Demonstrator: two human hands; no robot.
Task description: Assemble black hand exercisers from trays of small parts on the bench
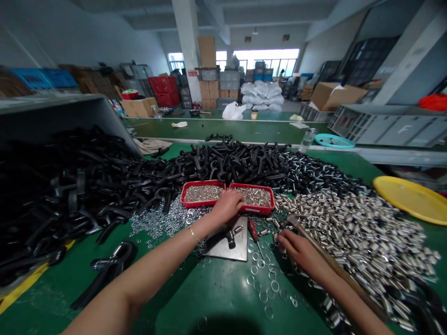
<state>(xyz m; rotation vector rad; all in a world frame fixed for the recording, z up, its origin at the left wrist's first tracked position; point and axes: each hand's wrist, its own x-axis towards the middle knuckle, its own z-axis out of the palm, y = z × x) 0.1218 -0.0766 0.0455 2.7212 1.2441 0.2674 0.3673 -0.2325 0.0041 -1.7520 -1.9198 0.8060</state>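
Observation:
My left hand (pixel 228 204) is closed over the front edges of two red trays (pixel 253 209) of small metal parts; its fingertips reach the right tray, and what they pinch is hidden. Below it, a black part (pixel 231 239) lies on a metal plate (pixel 237 253). My right hand (pixel 290 244) has its fingers together at the left edge of the pile of silver cylinders (pixel 335 223); anything between them is too small to make out. A red-handled screwdriver (pixel 253 230) and a hammer (pixel 314 242) lie near the hands.
Black plastic parts (pixel 237 160) are heaped behind the trays and at the left by a grey bin (pixel 70 104). Washers (pixel 162 221) and rings (pixel 274 286) are scattered on the green table (pixel 181 311). A yellow lid (pixel 412 197) lies at the right.

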